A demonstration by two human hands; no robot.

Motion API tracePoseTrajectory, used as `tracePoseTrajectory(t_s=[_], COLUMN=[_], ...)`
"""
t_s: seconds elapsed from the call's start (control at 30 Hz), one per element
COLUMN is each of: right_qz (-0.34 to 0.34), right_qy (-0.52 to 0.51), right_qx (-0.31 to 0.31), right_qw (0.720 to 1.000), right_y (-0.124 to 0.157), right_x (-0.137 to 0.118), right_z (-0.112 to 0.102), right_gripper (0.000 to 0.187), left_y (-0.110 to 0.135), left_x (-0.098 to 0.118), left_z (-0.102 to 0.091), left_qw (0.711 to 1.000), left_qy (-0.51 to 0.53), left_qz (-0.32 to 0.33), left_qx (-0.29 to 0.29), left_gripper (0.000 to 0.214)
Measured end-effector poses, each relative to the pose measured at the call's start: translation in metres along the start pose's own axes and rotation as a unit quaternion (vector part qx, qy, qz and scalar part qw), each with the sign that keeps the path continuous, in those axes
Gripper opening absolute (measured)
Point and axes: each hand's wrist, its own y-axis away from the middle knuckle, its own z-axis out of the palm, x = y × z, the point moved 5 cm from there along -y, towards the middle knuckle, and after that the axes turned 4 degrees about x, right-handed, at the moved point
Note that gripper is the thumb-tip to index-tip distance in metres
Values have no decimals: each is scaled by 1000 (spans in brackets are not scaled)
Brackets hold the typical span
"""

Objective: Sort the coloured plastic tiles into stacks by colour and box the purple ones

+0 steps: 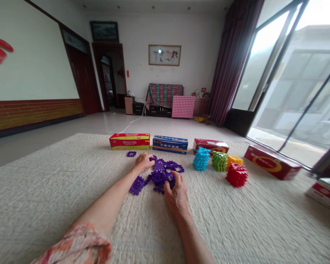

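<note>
On the carpet, the left hand [144, 161] and right hand [177, 192] rest half-curled on flat, partly joined purple tiles [161, 174]; whether they grip is unclear. Nearby stand a blue cube [201, 158], green cube [219, 161], yellow cube [234, 160] and red cube [237, 175], seemingly finished.

A pale quilted mat [44, 190] fills the lower frame, with bare tiled floor [99, 124] beyond it at middle left. At the centre of the mat lies a heap of purple pieces [161, 176], and a loose purple piece [131, 154] sits just up and left of it. Along the far edge stand a red-and-yellow box [129, 141], a blue box [170, 144] and a dark red box [210, 146]. Right of the heap, close together, sit a blue cube [201, 158], a green cube [219, 161], a yellow cube [235, 160] and a red cube [237, 175]. A long red box [272, 162] lies further right.
</note>
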Motion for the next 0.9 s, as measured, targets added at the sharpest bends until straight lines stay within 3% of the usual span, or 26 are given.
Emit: tracePoseTrajectory(t_s=[0.13, 0.23, 0.33, 0.47, 0.53, 0.6, 0.7, 0.8, 0.9], right_qz=[-35, -29, -21, -28, -43, -56, -57, -61, -73], right_qy=[-24, -37, -44, -37, -28, -17, -1, 12, 32], right_qx=[-20, -16, -9, -15, -23, -33, -44, -57, -74], right_qw=[999, 999, 999, 999, 998, 998, 997, 996, 994], right_y=[1, 0, -1, 1, 2, 3, 4, 4, 5], right_x=[-4, -3, -3, -1, -2, -2, -3, -5, -7], right_z=[4, 4, 3, 5, 7, 8, 10, 10, 13], right_gripper=[43, 43, 44, 48, 50, 51, 50, 50, 51], left_y=[8, 14, 21, 22, 13, 2, -9, -10, -5], left_x=[0, 5, 18, 34, 22, -4, -40, -64, -67], left_z=[-9, -15, -19, -25, -31, -39, -40, -33, -25], left_qw=[992, 983, 979, 963, 977, 995, 993, 993, 997], left_qy=[107, 160, 197, 258, 207, 80, 29, 7, 4], left_qz=[-71, -88, -54, 46, 25, -51, -104, -112, -75], left_qx=[-10, -10, -21, -67, -39, 22, 43, 32, 14], left_gripper=[34, 36, 36, 44, 47, 44, 40, 38, 33])
